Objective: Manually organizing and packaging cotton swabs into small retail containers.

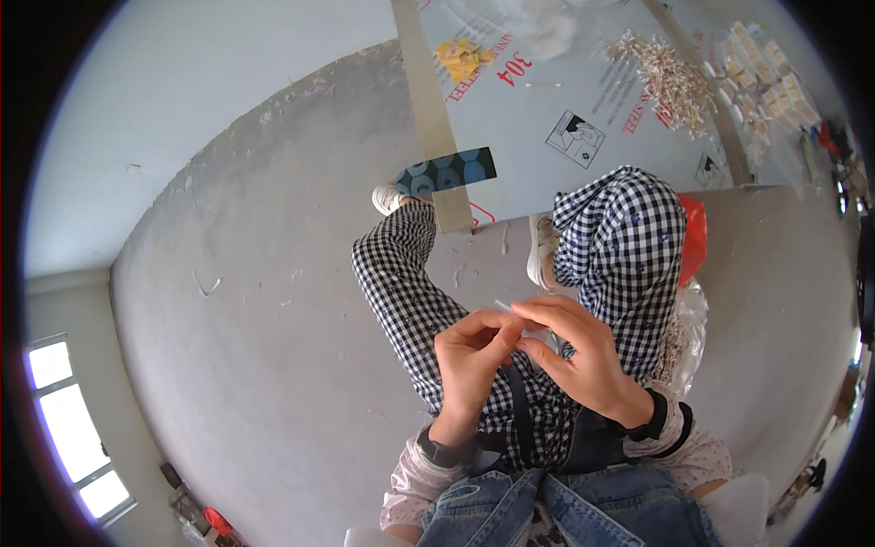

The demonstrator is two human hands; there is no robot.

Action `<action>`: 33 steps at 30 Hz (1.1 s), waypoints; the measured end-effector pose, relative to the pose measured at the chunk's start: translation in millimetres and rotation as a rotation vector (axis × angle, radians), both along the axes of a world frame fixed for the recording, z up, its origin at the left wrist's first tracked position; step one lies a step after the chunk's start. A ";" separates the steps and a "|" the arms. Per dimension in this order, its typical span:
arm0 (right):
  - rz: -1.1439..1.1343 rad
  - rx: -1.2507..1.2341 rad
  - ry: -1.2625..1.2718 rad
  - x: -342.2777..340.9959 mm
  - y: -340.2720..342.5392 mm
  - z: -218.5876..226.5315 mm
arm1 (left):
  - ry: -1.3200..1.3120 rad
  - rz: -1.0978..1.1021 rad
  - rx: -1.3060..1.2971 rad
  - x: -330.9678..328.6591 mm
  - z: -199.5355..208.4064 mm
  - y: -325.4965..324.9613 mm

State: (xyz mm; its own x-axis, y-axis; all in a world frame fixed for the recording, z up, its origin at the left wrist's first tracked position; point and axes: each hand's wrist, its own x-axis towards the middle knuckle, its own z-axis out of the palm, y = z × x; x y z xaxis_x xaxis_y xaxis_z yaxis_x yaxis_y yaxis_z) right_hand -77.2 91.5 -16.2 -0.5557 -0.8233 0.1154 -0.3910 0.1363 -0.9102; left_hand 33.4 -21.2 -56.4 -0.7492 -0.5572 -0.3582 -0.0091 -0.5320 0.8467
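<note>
Over my lap, my left hand (474, 356) and my right hand (583, 360) meet, fingertips almost touching. Between them is a small piece of clear, thin plastic (544, 335), perhaps a little bag; its edge sticks out past the fingers. My left thumb and forefinger pinch at it, while the right fingers curve over its other side. Fingers hide most of the plastic, so I cannot tell whether anything is inside.
Ahead stands a table with a film-covered top (538, 118), bearing a heap of small pale sticks (670, 87), stacked small packs (770, 87), yellow packets (463, 59) and clear plastic (538, 25). A clear bag of similar pieces (688, 337) and a red bag (694, 239) are beside my right leg.
</note>
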 end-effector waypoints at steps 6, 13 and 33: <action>-0.072 -0.047 -0.284 0.5 0.8 -8.1 | 0.095 0.093 0.164 -2.1 -5.6 8.3; -0.079 -0.070 -0.606 -7.1 3.0 -15.9 | 0.094 0.193 -0.177 -4.7 0.6 15.5; -0.078 0.010 -0.114 -7.9 -8.0 -7.7 | 0.036 0.076 -0.004 -6.9 -2.1 -0.1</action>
